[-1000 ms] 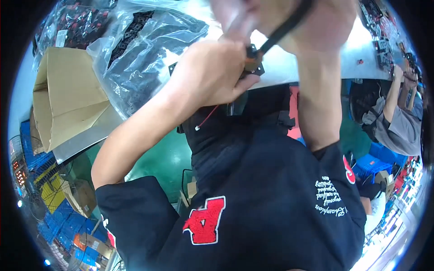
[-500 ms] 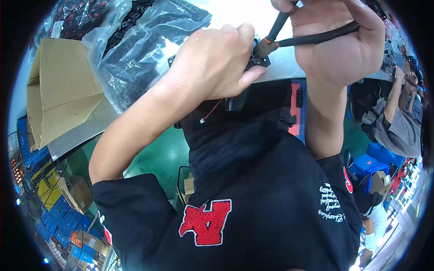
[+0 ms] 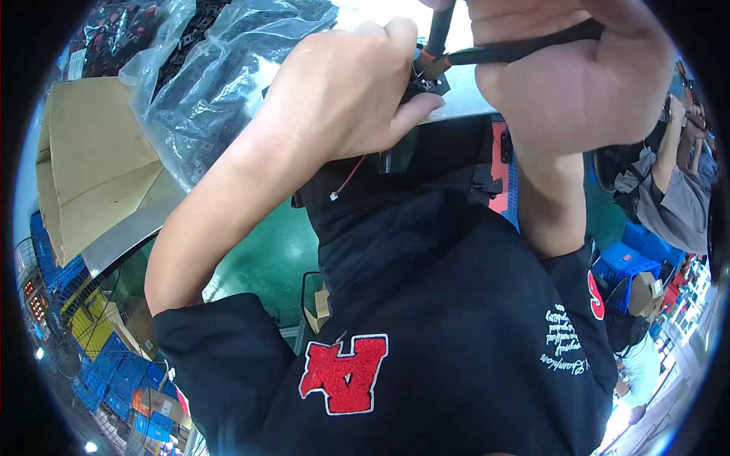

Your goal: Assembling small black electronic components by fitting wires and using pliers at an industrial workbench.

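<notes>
My left hand (image 3: pixel 346 87) is closed around a small black part (image 3: pixel 436 87) near the table's front edge; most of that part is hidden under the fingers. A thin red wire (image 3: pixel 348 179) with a small white connector hangs below this hand. My right hand (image 3: pixel 574 95), at the upper right, grips pliers (image 3: pixel 502 53) with black handles and orange by the pivot. The two handles are spread apart. Their jaws are at the black part, beside my left fingers; whether they bite on it I cannot tell.
Clear plastic bags (image 3: pixel 217 91) with dark contents lie on the table at the left. An open cardboard box (image 3: pixel 99 159) stands beside them. Blue crates (image 3: pixel 627 262) and another person's arm (image 3: pixel 668 144) show at the right. A wire rack (image 3: pixel 91 319) is at lower left.
Both hands and the pliers sit slightly higher in the picture, and the right hand looks larger. The pliers' jaws are still at the black part. The view has shifted a little.
</notes>
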A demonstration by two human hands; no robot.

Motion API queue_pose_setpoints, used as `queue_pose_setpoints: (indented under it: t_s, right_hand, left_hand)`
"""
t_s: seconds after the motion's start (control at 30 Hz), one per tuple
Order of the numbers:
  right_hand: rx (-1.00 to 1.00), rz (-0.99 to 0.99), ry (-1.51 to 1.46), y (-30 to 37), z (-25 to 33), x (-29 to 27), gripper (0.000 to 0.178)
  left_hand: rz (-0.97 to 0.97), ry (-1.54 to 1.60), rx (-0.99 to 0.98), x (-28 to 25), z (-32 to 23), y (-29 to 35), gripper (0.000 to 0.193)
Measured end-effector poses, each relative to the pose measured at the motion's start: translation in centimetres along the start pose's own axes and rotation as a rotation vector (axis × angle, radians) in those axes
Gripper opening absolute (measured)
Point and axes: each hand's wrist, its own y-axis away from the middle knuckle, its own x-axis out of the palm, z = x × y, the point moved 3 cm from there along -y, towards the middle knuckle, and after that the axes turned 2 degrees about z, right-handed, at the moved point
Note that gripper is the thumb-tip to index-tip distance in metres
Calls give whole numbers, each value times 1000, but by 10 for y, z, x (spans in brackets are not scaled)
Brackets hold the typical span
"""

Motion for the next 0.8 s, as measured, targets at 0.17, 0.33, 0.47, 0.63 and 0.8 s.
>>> queue_pose_setpoints:
  t_s: [0.17, 0.33, 0.47, 0.63, 0.8]
  right_hand:
    - [51, 116, -172, -10, -1, -34, 62]
    - [108, 236, -365, -19, -11, -30, 63]
    - [160, 353, -542, -4, -4, -1, 63]
    - [179, 455, -681, -17, -1, -2, 64]
    - [235, 630, -849, -48, -21, -33, 65]
  left_hand:
    - [-15, 40, 49, 2, 1, -4, 52]
    - [112, 73, 44, -7, 2, -6, 43]
    - [-59, 152, 145, 6, 12, 3, 30]
    - [-220, -20, 265, -17, 0, -3, 38]
    - [28, -9, -19, -1, -3, -2, 41]
